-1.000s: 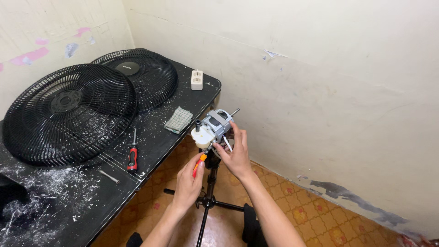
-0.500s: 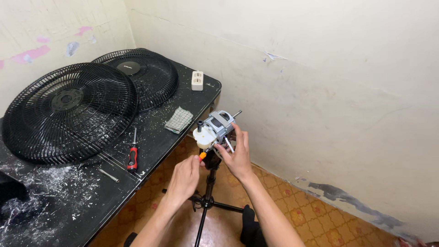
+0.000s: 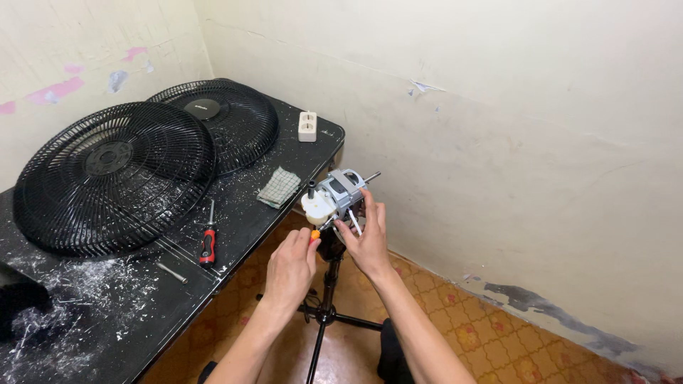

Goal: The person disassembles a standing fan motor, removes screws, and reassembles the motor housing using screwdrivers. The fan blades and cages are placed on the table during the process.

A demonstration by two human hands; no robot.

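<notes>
A bare fan motor [image 3: 336,197], white and grey with a metal shaft, sits atop a thin black stand [image 3: 325,306] beside the table. My right hand [image 3: 366,238] grips the motor from below and behind. My left hand [image 3: 290,272] is closed around an orange-handled screwdriver [image 3: 314,235], whose tip points up at the motor's underside.
A black table [image 3: 242,213], dusted with white flakes, carries two black fan grilles [image 3: 114,174], a red-and-black screwdriver [image 3: 208,238], a folded checked cloth [image 3: 279,187], a white socket block [image 3: 307,126] and a loose metal rod [image 3: 173,273]. Cream walls stand close at the back and right. The floor is patterned tile.
My left hand has risen with the orange screwdriver, bringing its tip closer under the motor. My right hand stays on the motor.
</notes>
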